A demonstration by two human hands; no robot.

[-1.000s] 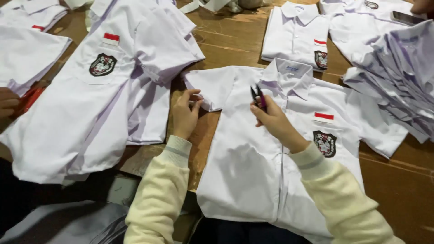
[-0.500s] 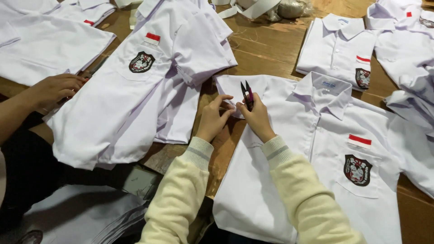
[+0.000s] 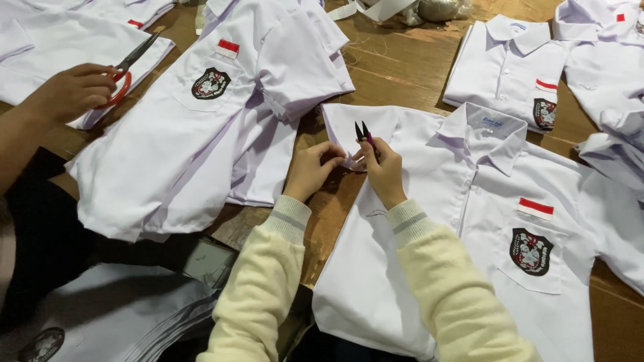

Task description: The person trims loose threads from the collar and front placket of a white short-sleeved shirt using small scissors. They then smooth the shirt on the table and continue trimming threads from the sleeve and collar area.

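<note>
Far left, a co-worker's hand (image 3: pixel 70 90) grips red-handled scissors (image 3: pixel 127 70); on that white shirt (image 3: pixel 201 141), a red-and-white flag patch over a dark crest. Centre, left hand (image 3: pixel 310 171) pinches the white short-sleeved shirt's sleeve hem (image 3: pixel 349 127) on the tabletop (image 3: pixel 402 67); right hand (image 3: pixel 384 167) closed round small dark thread snips (image 3: pixel 363 132), which could nick cloth

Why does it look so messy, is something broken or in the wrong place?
Nothing looks broken. The left hand pinches a sleeve of the white shirt while the right hand holds small thread snips. A few loose threads lie on the wooden table, and the shirts at the far right are rumpled, not flat.
</note>
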